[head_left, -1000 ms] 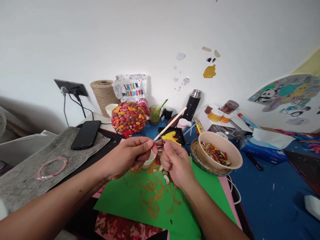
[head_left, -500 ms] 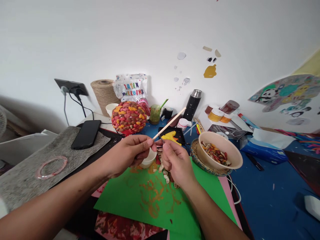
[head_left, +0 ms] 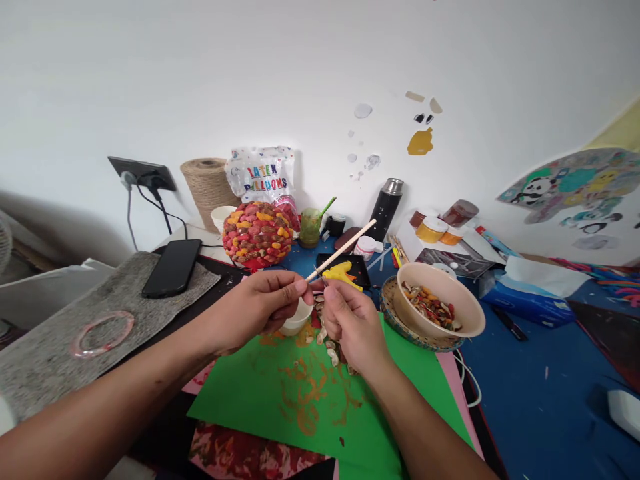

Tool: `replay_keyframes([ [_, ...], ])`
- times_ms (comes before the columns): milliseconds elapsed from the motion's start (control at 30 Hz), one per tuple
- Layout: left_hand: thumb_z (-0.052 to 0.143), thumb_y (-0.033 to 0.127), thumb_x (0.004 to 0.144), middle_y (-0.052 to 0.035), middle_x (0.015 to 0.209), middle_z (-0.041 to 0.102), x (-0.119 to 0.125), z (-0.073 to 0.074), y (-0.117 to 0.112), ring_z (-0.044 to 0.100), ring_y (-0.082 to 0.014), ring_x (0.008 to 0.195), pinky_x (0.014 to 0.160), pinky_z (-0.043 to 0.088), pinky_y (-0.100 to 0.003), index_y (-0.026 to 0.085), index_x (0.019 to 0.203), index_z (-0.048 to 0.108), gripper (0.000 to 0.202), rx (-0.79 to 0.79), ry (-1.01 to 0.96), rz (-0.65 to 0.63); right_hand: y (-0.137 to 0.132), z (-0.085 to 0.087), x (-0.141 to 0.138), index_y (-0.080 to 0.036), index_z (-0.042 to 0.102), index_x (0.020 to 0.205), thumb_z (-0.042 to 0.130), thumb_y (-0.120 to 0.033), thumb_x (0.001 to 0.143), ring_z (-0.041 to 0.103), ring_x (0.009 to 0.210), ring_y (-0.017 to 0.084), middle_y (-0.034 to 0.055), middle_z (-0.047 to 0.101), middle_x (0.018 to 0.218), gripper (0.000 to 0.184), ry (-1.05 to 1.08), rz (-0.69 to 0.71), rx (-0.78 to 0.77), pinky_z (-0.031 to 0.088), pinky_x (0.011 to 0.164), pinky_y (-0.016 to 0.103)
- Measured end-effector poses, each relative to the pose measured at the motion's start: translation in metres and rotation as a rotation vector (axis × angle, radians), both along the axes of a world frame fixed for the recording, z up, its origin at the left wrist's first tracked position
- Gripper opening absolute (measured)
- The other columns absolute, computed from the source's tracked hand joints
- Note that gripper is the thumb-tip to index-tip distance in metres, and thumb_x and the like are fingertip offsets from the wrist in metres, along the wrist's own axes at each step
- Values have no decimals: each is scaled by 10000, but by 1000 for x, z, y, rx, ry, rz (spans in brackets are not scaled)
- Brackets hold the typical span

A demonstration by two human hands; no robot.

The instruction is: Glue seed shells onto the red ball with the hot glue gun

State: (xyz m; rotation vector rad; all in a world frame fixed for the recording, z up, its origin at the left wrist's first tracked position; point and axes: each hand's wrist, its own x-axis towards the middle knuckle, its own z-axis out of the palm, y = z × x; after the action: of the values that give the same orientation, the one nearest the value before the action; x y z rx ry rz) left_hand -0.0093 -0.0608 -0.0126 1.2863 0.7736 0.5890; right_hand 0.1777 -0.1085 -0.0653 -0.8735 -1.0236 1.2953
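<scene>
Pinched in my left hand (head_left: 274, 297) is a pale wooden stick (head_left: 346, 247), slanting up and away to the right. My right hand (head_left: 354, 323) is closed on a small, thin, dark blade (head_left: 321, 274), whose edge meets the stick close to my left fingertips. Most of the blade is hidden by the fingers. Beneath both hands lies a green sheet (head_left: 250, 400) smeared with orange-brown paint. A small white cup (head_left: 296, 321) and several nut shells (head_left: 332, 353) sit on it, partly covered by my hands.
A ball covered in painted shells (head_left: 257, 235) stands at back left, near a twine spool (head_left: 205, 190). To the right, a beige bowl (head_left: 470, 313) of shells rests on a woven tray (head_left: 390, 303). Behind are a yellow glue gun (head_left: 341, 273) and a black flask (head_left: 386, 210).
The stick's far end has shifted slightly right and lower, and the blade's angle against it has changed a little. Both hands stay nearly in place.
</scene>
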Motion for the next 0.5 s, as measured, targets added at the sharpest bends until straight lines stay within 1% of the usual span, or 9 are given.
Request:
replay_keyframes([
  [133, 748, 740, 903, 97, 599, 337, -1, -4, 0, 230, -81, 505, 451, 174, -222, 151, 946, 699, 593, 30, -6, 10, 0, 0, 0, -189, 764, 939, 829, -696, 896, 197, 440, 60, -137, 307, 518, 513, 4, -19, -15, 152, 417, 216],
  [200, 717, 738, 924, 98, 603, 329, -1, -6, 1, 227, -84, 506, 453, 174, -226, 150, 954, 699, 589, 56, 1, 5, 0, -1, 0, -186, 764, 935, 833, -699, 889, 190, 438, 59, -139, 303, 511, 520, 11, -26, -16, 143, 416, 216],
  [267, 693, 711, 950, 96, 591, 334, 0, -8, 1, 243, -90, 507, 459, 188, -227, 160, 931, 685, 551, 115, 41, 9, 0, -1, 0, -184, 768, 948, 833, -698, 888, 192, 439, 61, -138, 310, 511, 521, 16, -34, -15, 146, 417, 215],
  [400, 598, 649, 1014, 83, 583, 367, 2, -8, 0, 298, -105, 516, 473, 232, -224, 182, 878, 660, 490, 310, 179, 81, 0, -2, -3, -184, 770, 951, 829, -709, 883, 194, 442, 61, -138, 312, 515, 533, 8, -51, -15, 154, 415, 212],
  [433, 575, 627, 1026, 74, 587, 393, 3, -8, -1, 325, -109, 523, 482, 252, -225, 184, 865, 665, 479, 378, 223, 107, 0, -2, -3, -184, 769, 947, 826, -713, 884, 194, 442, 60, -137, 312, 518, 535, 4, -57, -15, 156, 415, 211],
  [500, 542, 564, 1046, 42, 619, 503, 3, -7, -2, 423, -123, 553, 517, 313, -230, 184, 860, 689, 448, 547, 309, 158, 0, -3, -4, -184, 769, 945, 821, -709, 891, 201, 442, 58, -134, 320, 525, 530, -2, -73, -17, 163, 416, 209],
])
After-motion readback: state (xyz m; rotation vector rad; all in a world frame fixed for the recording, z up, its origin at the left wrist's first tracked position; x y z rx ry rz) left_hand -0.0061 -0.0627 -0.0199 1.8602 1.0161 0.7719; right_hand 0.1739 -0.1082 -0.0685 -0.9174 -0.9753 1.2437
